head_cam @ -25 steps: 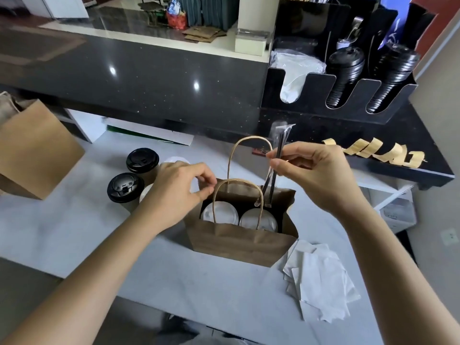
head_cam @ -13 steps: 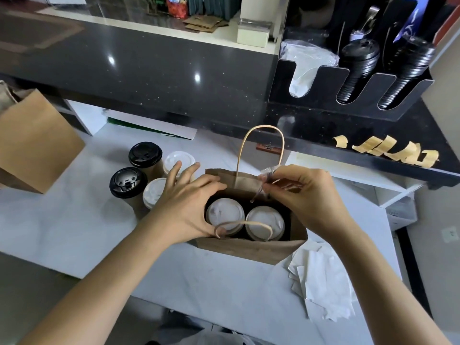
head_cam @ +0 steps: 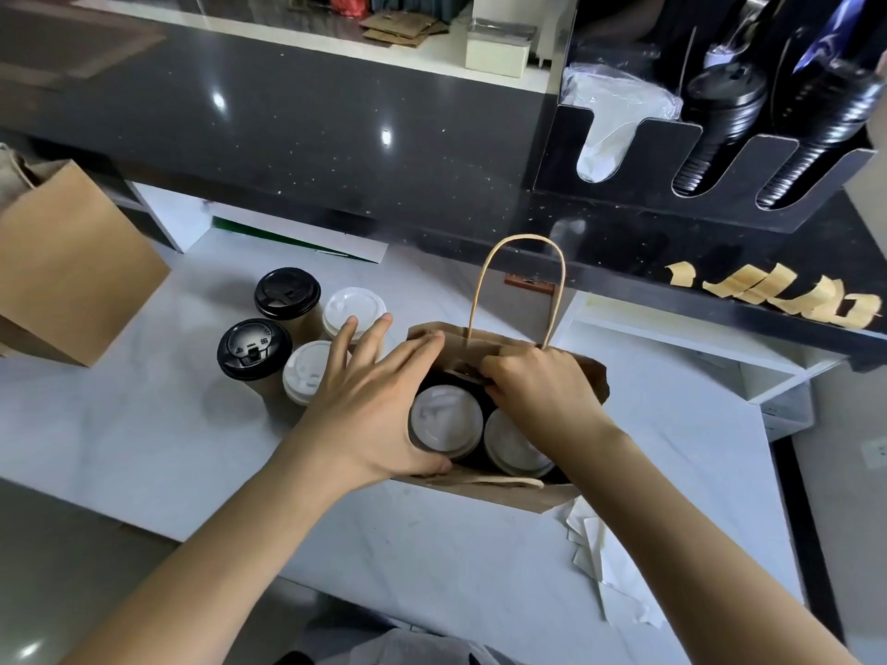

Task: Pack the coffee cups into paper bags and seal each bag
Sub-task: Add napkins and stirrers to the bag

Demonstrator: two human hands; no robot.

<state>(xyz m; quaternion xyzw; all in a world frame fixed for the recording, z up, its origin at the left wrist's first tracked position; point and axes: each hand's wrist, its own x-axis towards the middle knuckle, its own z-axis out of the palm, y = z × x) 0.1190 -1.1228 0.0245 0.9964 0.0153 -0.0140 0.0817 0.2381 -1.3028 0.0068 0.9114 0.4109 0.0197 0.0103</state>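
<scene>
A brown paper bag (head_cam: 509,496) stands open on the white counter, its far handle (head_cam: 516,280) upright and its near handle folded down. Inside are two white-lidded cups (head_cam: 444,422) (head_cam: 513,446). My left hand (head_cam: 369,400) lies flat over the bag's left rim, fingers spread, thumb at the near edge. My right hand (head_cam: 542,391) reaches into the bag behind the cups, fingers curled and hidden; whether it holds the wrapped straws cannot be seen. Left of the bag stand two black-lidded cups (head_cam: 287,294) (head_cam: 253,348) and two white-lidded cups (head_cam: 354,309) (head_cam: 307,371).
A second brown bag (head_cam: 72,266) stands at the far left. White napkins (head_cam: 614,583) lie at the bag's right. Strips of tan tape (head_cam: 773,295) hang on the black counter edge. A black rack (head_cam: 710,151) with lids sits behind.
My right hand has gone down from above the bag, carrying wrapped straws, into its opening. My left hand has let go of the near handle and spread over the left rim; that handle dropped.
</scene>
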